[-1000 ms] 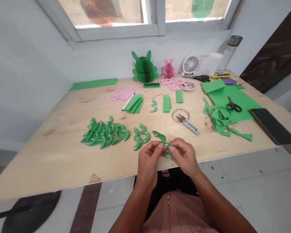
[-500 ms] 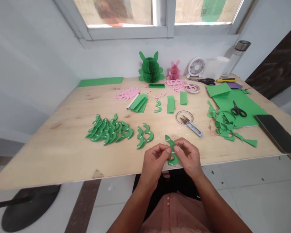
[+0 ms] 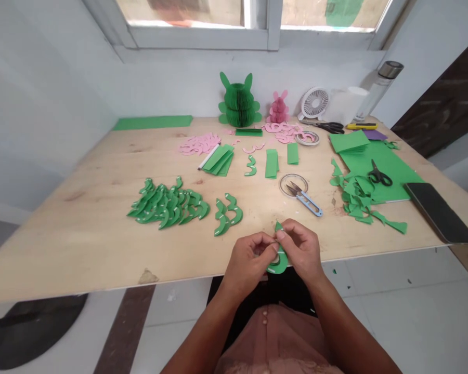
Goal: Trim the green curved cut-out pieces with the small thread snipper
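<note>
So we've got a pale wooden table point(image 3: 101, 244), with a heap of wavy green paper cutouts point(image 3: 166, 205) off to our left. Our left hand point(image 3: 248, 259) and right hand point(image 3: 303, 250) have fingers pinched narrow on a curved green paper piece point(image 3: 280, 266) at the near edge. We'd probably keep the grip light, support both sides and avoid creasing that thin bend.

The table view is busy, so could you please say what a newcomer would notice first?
Probably the green paper figure at the back of the table, with a smaller pink figure to its right. The heap of green pieces on the left might come next, then the curved paper held by the left hand and right hand at the front edge.
</note>
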A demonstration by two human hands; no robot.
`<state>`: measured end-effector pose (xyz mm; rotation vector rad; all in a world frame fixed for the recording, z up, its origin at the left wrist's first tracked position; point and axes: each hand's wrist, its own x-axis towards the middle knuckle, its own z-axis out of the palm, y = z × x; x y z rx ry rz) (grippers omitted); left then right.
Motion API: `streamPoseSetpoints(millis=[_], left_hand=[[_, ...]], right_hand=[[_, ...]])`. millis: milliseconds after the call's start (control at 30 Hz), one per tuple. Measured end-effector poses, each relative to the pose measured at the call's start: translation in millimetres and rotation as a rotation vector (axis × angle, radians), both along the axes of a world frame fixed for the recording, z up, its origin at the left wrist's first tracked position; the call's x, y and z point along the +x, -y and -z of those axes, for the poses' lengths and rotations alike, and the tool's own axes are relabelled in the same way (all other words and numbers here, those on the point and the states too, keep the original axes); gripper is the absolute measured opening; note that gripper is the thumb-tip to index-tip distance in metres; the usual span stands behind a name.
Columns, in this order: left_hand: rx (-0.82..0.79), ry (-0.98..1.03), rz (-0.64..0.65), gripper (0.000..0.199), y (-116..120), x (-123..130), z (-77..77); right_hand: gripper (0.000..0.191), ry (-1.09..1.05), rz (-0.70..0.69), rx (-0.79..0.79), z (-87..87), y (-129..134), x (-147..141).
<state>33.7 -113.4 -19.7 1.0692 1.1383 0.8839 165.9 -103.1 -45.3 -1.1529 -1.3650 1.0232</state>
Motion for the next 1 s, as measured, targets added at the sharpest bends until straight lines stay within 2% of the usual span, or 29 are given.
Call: streamPoseSetpoints(millis=[367,667,900,1000], left_hand=[[0.033,-0.029,0.037,0.022,2.4,-1.3,0.7],[0.128,-0.183,0.061,0.021,6.4,-1.6,-4.2],[0.367,-0.474,-0.004,0.017,10.8,2.6,-11.0],[0.432,-0.533,-0.034,0.016,12.3,5.0,-14.4]], right_hand=[[0.014,-0.088,0.010,-0.004,-3.1,-0.3,0.0],[0.013,-0.139,0.037,0.028,-4.0,-1.0,1.0],[0.013,-0.251,-0.003,0.043,-0.5,-1.4,4.3],[0.013,-0.288,0.002,0.054,0.6,-1.6,4.6]])
